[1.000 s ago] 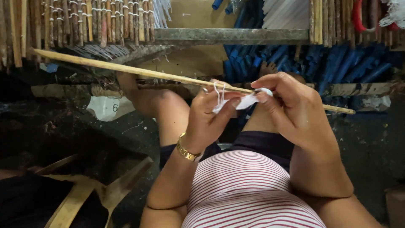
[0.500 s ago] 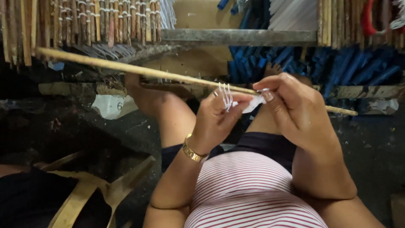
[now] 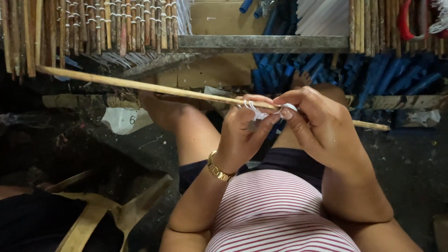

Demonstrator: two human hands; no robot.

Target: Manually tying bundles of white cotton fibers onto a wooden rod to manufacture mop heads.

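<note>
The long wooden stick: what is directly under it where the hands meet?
Under the wooden stick, white string hangs between the left hand and right hand; below are bare knees. The stick's middle is covered by the fingers, hiding any wrap there.

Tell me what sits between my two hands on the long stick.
In the head view, white string wraps the stick between the left hand and right hand; both pinch it.

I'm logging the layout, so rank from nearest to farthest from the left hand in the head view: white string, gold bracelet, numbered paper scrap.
1. white string, at the left hand's fingertips.
2. gold bracelet, on its wrist.
3. paper scrap, on the floor, far left.
</note>
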